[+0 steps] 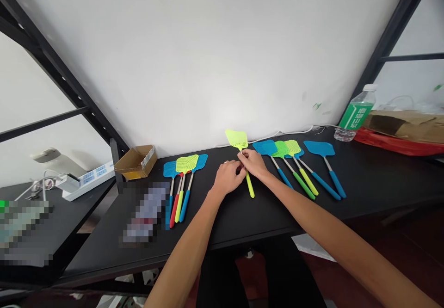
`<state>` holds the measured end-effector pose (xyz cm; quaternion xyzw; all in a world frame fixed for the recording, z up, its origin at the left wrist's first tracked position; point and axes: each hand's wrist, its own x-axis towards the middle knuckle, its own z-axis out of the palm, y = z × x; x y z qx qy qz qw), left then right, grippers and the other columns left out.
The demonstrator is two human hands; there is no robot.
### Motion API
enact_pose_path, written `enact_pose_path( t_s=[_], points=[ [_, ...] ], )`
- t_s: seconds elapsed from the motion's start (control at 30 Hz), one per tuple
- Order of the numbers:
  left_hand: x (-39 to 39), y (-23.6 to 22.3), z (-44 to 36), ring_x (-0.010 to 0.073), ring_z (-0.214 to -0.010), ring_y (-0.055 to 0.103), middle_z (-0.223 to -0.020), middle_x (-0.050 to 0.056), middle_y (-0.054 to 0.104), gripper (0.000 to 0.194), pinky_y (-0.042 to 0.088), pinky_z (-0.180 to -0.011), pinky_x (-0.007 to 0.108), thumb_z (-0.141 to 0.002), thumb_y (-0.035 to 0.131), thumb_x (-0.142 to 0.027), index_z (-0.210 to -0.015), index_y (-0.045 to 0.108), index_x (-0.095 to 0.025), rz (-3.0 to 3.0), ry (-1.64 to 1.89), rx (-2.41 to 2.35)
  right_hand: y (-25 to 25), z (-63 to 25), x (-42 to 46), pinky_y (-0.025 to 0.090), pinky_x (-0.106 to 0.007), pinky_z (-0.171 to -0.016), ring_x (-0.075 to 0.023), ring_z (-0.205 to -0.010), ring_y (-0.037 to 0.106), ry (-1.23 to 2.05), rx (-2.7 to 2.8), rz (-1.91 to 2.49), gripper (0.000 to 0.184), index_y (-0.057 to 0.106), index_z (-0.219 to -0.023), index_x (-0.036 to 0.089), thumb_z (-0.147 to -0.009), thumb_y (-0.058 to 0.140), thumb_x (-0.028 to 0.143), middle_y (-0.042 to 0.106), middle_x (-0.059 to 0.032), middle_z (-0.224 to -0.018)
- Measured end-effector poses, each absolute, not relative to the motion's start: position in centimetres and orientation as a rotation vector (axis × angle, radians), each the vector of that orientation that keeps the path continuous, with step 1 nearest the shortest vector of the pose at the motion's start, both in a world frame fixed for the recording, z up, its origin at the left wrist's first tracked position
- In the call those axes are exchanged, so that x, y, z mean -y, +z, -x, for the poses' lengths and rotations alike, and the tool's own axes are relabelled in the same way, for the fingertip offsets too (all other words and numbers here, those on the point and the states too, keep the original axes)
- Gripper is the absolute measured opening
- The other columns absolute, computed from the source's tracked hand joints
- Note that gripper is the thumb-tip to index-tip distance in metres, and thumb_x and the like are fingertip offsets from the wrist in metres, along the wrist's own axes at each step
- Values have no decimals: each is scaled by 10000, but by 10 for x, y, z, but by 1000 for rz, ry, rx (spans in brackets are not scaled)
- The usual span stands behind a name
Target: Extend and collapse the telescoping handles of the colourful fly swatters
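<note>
Both hands are on a yellow fly swatter (237,138) at the middle of the black table (270,224). My right hand (253,161) pinches its shaft just below the head. Lower down, my left hand (229,176) has its fingers closed around the shaft by the top of the yellow handle. The head points toward the wall and the handle toward me. On the left lies a group of fly swatters (187,163) with blue, red and yellow handles. To the right several more swatters (282,149) in blue, green and yellow overlap, and a blue swatter (319,148) lies beside them.
An open cardboard box (136,162) stands at the back left, near a white power strip (90,181). A green-labelled bottle (356,113) and a flattened cardboard piece (409,125) are at the back right. A white cable (277,134) runs along the wall.
</note>
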<state>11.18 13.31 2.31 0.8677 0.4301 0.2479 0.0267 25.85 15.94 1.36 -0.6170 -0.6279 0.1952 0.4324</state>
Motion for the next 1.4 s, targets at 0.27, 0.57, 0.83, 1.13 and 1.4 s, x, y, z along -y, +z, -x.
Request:
enact_pose_path(
  t_s=[0.27, 0.57, 0.83, 1.13, 1.4],
  points=[
    [-134, 21, -111, 216, -821, 601, -852, 52, 663, 240, 431, -740, 320, -942, 474, -315, -828, 655, -207, -2675, 745, -1311, 19, -259, -156, 401, -288, -640, -246, -887, 680, 343, 1652, 1788, 205, 722, -893, 244, -867, 565, 373, 760, -50, -912],
    [-136, 19, -110, 202, -790, 582, -824, 47, 639, 229, 434, -748, 319, -935, 479, -307, -822, 646, -199, -2685, 755, -1273, 19, -259, -156, 426, -306, -670, -266, -923, 688, 362, 1676, 1804, 233, 725, -921, 241, -883, 534, 368, 763, -61, -952],
    [-136, 19, -110, 204, -779, 576, -825, 54, 631, 223, 427, -696, 311, -925, 489, -305, -809, 646, -197, -2695, 733, -1266, 19, -259, -155, 451, -320, -713, -271, -988, 681, 374, 1702, 1787, 274, 700, -1079, 233, -855, 559, 305, 768, -59, -983],
    [-135, 21, -109, 215, -833, 602, -878, 61, 675, 206, 450, -737, 312, -920, 494, -277, -863, 676, -202, -2666, 716, -1259, 22, -259, -153, 430, -297, -677, -245, -952, 683, 391, 1705, 1752, 199, 719, -965, 254, -859, 552, 277, 766, -41, -976],
    [-134, 21, -110, 224, -865, 620, -941, 68, 709, 221, 476, -794, 331, -910, 503, -282, -922, 711, -208, -2672, 736, -1212, 19, -259, -153, 419, -295, -681, -239, -918, 685, 315, 1751, 1661, 215, 733, -943, 258, -904, 529, 313, 768, -38, -952]
  ],
)
